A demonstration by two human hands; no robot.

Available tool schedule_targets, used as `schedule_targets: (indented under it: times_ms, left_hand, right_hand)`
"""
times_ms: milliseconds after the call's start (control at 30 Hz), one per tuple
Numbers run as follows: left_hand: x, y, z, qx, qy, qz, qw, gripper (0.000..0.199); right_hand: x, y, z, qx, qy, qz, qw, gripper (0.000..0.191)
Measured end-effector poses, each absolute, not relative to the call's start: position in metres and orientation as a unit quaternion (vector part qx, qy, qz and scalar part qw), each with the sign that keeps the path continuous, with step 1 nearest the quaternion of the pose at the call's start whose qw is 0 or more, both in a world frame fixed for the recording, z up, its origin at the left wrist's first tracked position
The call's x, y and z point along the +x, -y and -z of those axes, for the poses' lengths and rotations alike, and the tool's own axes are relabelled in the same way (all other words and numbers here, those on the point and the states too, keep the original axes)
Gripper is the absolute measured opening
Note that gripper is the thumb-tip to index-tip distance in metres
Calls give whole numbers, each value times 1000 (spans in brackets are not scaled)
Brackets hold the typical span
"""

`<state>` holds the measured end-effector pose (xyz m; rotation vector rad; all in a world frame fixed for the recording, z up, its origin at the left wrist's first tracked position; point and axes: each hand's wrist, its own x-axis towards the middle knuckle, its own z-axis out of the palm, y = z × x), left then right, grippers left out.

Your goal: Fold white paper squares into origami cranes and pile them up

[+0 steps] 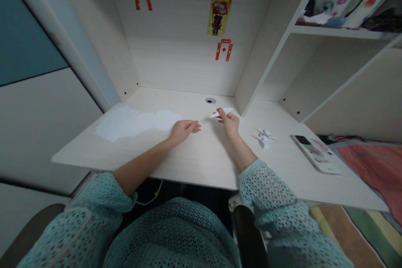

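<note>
Between the thumb and fingers of my right hand [230, 123] is a small pointed piece of white paper [228, 111], held just above the desk near its back. My left hand [184, 130] is a short way to the left, its thumb pressed against curled fingers. Whether anything is pinched there is too small to tell. Several white paper sheets [125, 123] lie spread out left of my left hand, overlapping one another. To the right of my right hand sits a little heap of spiky folded white paper pieces [264, 136].
A phone [315, 154] lies on the right part of the white desk [194, 163]. An upright partition [266, 54] rises behind my right hand. At the back is a round cable hole [210, 100]. Bags [354, 2] fill the upper right shelf.
</note>
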<state>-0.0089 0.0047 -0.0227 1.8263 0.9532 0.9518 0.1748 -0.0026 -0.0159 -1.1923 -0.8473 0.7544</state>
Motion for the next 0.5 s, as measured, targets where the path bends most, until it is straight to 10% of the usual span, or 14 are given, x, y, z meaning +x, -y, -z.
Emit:
schedule_targets:
  times_ms: [500]
  left_hand:
    - [-8, -9, 16, 691, -369, -468, 409, 28]
  right_hand:
    - [149, 10, 26, -534, 620, -350, 457, 44]
